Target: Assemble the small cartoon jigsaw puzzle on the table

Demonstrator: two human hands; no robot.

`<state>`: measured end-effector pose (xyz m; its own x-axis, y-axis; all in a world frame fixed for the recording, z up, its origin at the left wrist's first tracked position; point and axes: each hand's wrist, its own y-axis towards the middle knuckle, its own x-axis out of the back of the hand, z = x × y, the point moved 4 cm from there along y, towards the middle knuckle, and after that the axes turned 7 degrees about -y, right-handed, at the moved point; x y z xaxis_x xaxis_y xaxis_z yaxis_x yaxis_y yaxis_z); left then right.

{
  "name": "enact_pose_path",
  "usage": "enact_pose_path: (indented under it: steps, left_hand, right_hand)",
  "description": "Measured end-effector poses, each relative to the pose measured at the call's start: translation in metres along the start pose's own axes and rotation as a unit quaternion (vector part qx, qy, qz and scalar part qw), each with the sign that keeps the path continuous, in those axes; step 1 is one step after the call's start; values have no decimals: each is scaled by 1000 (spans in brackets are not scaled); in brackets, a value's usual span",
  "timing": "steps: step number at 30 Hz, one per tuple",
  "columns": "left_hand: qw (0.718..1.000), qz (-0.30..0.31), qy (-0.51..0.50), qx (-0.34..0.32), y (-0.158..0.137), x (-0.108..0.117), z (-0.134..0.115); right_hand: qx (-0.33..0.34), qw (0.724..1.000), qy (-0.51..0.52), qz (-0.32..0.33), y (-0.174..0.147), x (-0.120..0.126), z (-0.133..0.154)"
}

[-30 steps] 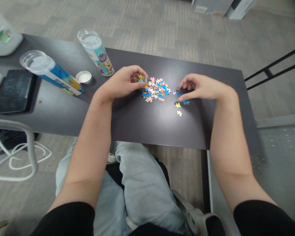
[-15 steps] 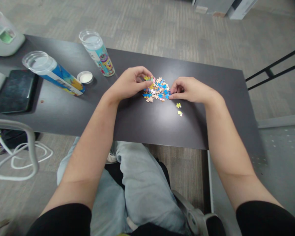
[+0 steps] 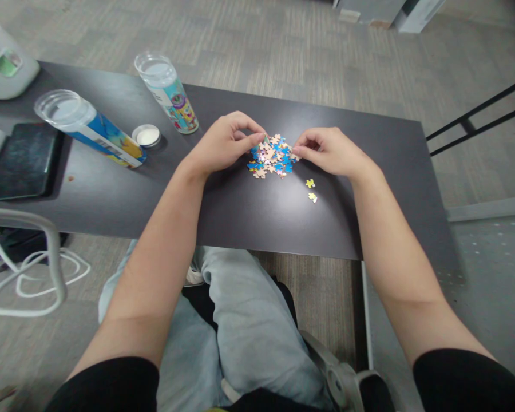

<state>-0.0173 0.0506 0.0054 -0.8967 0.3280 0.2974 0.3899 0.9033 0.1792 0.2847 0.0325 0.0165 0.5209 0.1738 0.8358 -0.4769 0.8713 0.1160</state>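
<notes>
Dark tabletop [image 3: 257,217] bears heaped puzzle pieces [image 3: 271,157] (blue, tan, pinkish).

Blk short sleeves [image 3: 107,383] worn w/ lt-blue pants [image 3: 257,320] & whitish shoe [image 3: 194,278].

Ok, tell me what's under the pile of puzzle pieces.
The dark tabletop shows along the near edge of the puzzle pile. Directly underneath, the surface and any lower pieces are covered.
</notes>
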Motion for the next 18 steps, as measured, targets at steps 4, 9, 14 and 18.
enact_pose_path:
  steps: [4,9,14,18]
  left_hand:
    - [1000,12,-23,4,0,-2,0]
    - [998,13,-58,9,1,-6,-2]
    - [996,23,-85,7,-1,-7,-6]
    - [997,14,-72,17,-1,-7,-6]
  right_hand:
    - [-5,998,60,-3,0,-7,-2]
    - [4,993,114,2,3,-17,-5]
    - [11,992,121,-38,5,-13,-1]
    - [-16,992,127,-13,-3,7,-3]
